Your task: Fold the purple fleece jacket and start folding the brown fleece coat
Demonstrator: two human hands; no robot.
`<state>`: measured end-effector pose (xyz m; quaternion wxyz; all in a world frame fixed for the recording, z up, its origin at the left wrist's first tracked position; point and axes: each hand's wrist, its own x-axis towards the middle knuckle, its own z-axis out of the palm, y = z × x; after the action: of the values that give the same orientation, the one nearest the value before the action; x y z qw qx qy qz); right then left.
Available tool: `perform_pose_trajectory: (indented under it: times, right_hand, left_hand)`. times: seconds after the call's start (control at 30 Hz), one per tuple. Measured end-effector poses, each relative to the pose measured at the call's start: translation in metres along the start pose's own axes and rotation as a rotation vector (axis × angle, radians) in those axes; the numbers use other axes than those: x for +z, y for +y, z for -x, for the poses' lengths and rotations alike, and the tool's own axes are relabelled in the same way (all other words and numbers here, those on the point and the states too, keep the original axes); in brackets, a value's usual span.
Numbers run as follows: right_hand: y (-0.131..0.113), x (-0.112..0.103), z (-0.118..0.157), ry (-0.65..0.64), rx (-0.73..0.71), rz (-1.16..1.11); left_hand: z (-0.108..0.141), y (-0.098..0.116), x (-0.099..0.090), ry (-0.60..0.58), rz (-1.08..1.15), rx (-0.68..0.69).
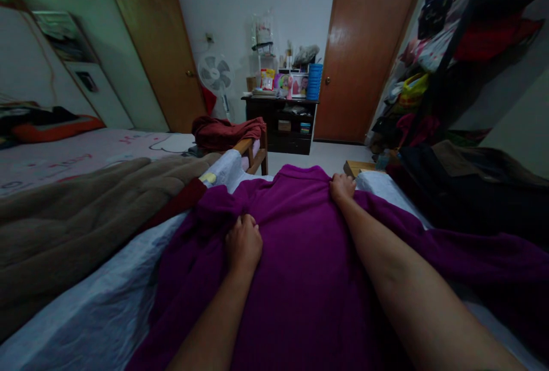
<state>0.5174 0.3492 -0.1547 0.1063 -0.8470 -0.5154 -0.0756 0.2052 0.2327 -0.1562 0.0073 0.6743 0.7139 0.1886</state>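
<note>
A purple garment [300, 256] lies spread over the bed, its collar at the far end and one sleeve stretched out to the right. My left hand [244, 240] is closed on the cloth left of the garment's middle, below the bunched left shoulder. Farther forward, my right hand [342, 187] grips the fabric near the collar at the right shoulder. Small folds run between the two hands. Under the garment is a light blue patterned sheet [107, 296].
A brown blanket [86, 222] lies on the left, and dark clothes [480, 188] are piled on the right. Beyond the bed stand a wooden rail [257, 159] with red cloth [227, 132], a fan [214, 72] and a dark cabinet [278, 142].
</note>
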Motion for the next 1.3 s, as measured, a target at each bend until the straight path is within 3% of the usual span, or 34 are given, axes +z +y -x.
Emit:
perform_pose_trajectory:
  times: [0.1, 0.23, 0.33, 0.4, 0.47, 0.57, 0.7, 0.83, 1.0, 1.17, 1.3]
  right_hand:
    - [0.004, 0.005, 0.002, -0.033, -0.001, 0.008]
    - [-0.004, -0.007, 0.004, 0.034, -0.010, 0.019]
    - [-0.022, -0.017, 0.015, 0.067, -0.209, -0.032]
    - [-0.036, -0.017, 0.025, -0.033, -0.391, -0.076]
    - [-0.046, -0.011, 0.034, -0.194, -0.469, -0.089]
    - [-0.052, 0.002, 0.041, -0.366, -0.427, -0.082]
    - [-0.052, 0.002, 0.038, -0.437, -0.410, -0.105]
    - [-0.038, -0.014, 0.029, -0.305, -0.383, -0.173]
    - [0.000, -0.015, 0.024, -0.146, -0.130, -0.161]
    - [0.017, -0.003, 0.031, -0.100, -0.002, -0.176]
    - [0.018, -0.002, 0.033, -0.038, 0.051, -0.218]
  left_hand:
    - [0.002, 0.001, 0.002, -0.083, -0.068, 0.057]
    - [0.002, 0.002, 0.007, -0.081, -0.067, 0.098]
    - [0.001, 0.001, 0.009, -0.078, -0.062, 0.139]
    - [0.001, 0.001, 0.009, -0.094, -0.062, 0.156]
    - [0.001, 0.000, 0.009, -0.105, -0.067, 0.148]
    - [0.002, 0.000, 0.008, -0.101, -0.076, 0.141]
    - [0.002, -0.001, 0.007, -0.102, -0.066, 0.177]
    - [0.000, -0.003, 0.010, -0.074, -0.036, 0.301]
    - [-0.001, 0.009, 0.007, -0.164, -0.046, 0.462]
    - [-0.031, 0.047, -0.011, -0.357, -0.212, 0.356]
    - [-0.079, 0.071, -0.012, -0.311, -0.114, 0.299]
